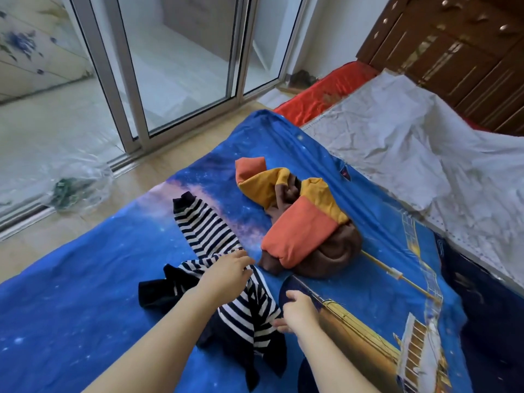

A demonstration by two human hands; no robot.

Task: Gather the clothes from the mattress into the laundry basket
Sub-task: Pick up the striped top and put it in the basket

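A glass sliding door (181, 66), a wooden cabinet (453, 52) and crumpled plastic wrap (76, 182).

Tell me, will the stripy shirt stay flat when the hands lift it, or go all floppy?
Probably floppy: the striped shirt already lies crumpled and twisted on the blue sheet, so its sleeve would likely dangle. It looks thin, so probably light. The left hand rests on it.

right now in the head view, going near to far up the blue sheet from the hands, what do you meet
striped garment under the left hand and right hand → orange, yellow and brown garment → far corner of the blue sheet → sliding glass door
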